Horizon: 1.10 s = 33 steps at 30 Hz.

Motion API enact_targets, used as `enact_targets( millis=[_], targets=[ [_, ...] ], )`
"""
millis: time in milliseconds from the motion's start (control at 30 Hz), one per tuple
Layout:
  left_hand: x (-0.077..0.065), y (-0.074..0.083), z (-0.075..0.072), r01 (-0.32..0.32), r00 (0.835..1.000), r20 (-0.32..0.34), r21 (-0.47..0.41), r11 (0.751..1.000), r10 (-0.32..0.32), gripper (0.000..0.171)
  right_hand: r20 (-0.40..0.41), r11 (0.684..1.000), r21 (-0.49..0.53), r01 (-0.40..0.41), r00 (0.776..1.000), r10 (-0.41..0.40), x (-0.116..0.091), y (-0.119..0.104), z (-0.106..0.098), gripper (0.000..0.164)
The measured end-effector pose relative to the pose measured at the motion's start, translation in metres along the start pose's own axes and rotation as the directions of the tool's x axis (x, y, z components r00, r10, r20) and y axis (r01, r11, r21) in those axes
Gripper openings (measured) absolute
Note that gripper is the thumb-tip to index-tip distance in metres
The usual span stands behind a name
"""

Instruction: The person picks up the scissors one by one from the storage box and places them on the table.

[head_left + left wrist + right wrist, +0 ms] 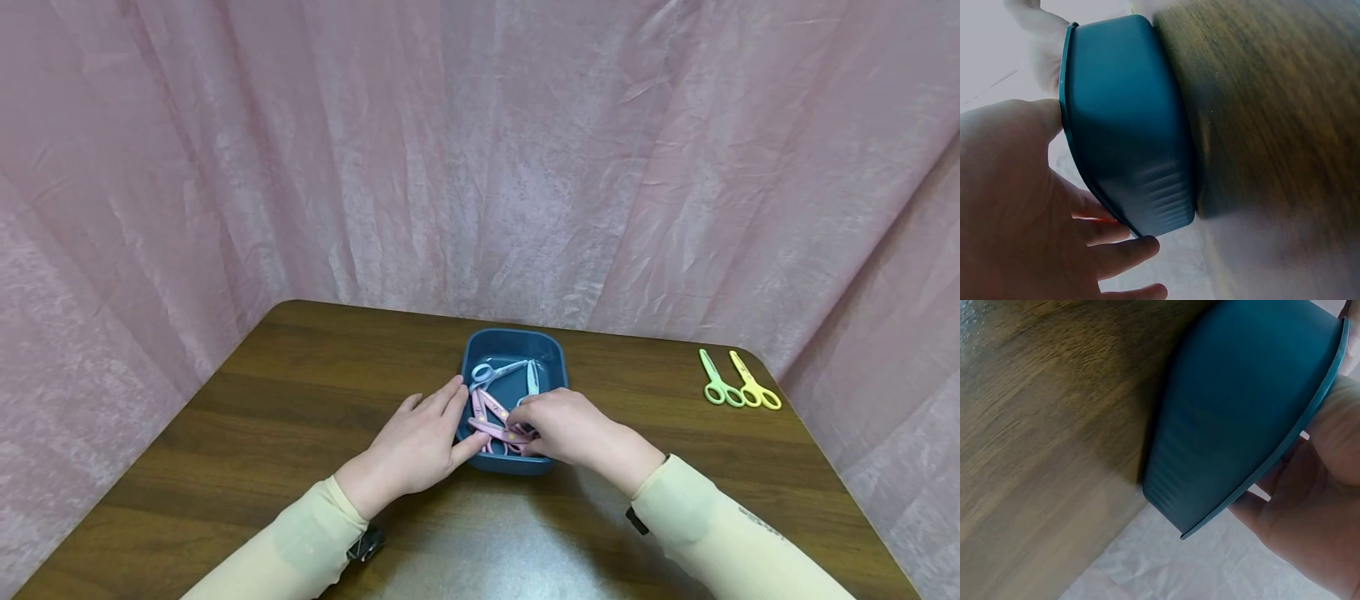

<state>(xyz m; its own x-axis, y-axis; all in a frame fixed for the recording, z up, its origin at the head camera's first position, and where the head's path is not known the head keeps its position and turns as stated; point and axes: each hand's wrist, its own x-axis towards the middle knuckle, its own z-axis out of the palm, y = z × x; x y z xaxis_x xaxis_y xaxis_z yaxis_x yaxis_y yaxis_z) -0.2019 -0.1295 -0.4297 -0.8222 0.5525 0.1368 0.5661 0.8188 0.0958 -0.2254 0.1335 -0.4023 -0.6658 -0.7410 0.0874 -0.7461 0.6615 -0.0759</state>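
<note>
A dark blue plastic bin (513, 464) stands on the table with several scissors inside. At its left rim rests my left hand (416, 442), fingers extended and thumb over the near left part; the left wrist view shows the fingers along the bin wall (1122, 106). My right hand (566, 427) reaches over the right rim and holds pink scissors (491, 430), their blades pointing left. Beneath lie more pink scissors (478, 407). Farther back in the bin are blue scissors (495, 372) and light blue scissors (533, 377). The right fingertips are partly hidden inside.
Green scissors (708, 367) and yellow scissors (742, 368) lie side by side at the far right corner of the brown wooden table (337, 358). A pink curtain (450, 167) hangs behind the table and along its sides.
</note>
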Motion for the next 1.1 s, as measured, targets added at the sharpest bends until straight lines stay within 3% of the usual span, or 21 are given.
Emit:
enact_targets(
  millis=[333, 533, 833, 933, 1100],
  targets=[
    [0.000, 0.000, 0.000, 0.007, 1.000, 0.004, -0.005, 1.000, -0.007, 0.088, 0.033, 0.999, 0.020, -0.042, 0.999, 0.041, 0.003, -0.001, 0.002, 0.024],
    [0.000, 0.000, 0.001, -0.008, 1.000, -0.015, 0.000, 1.000, 0.008, 0.087, -0.014, 1.000, 0.015, -0.024, 1.000, 0.024, 0.003, -0.001, 0.005, 0.014],
    [0.001, 0.000, 0.000, -0.012, 1.000, -0.011, -0.004, 1.000, 0.012, 0.088, -0.089, 0.998, -0.064, 0.003, 0.996, -0.009, 0.005, 0.001, 0.009, 0.024],
    [0.001, 0.000, 0.001, -0.013, 1.000, -0.011, -0.007, 1.000, 0.013, 0.087, -0.097, 0.997, -0.073, 0.008, 0.995, -0.015, 0.005, 0.001, 0.010, 0.030],
    [0.001, 0.000, 0.001, -0.009, 1.000, -0.008, -0.007, 1.000, 0.009, 0.086, -0.074, 0.998, -0.057, 0.020, 0.997, -0.025, 0.006, 0.001, 0.011, 0.019]
  ],
)
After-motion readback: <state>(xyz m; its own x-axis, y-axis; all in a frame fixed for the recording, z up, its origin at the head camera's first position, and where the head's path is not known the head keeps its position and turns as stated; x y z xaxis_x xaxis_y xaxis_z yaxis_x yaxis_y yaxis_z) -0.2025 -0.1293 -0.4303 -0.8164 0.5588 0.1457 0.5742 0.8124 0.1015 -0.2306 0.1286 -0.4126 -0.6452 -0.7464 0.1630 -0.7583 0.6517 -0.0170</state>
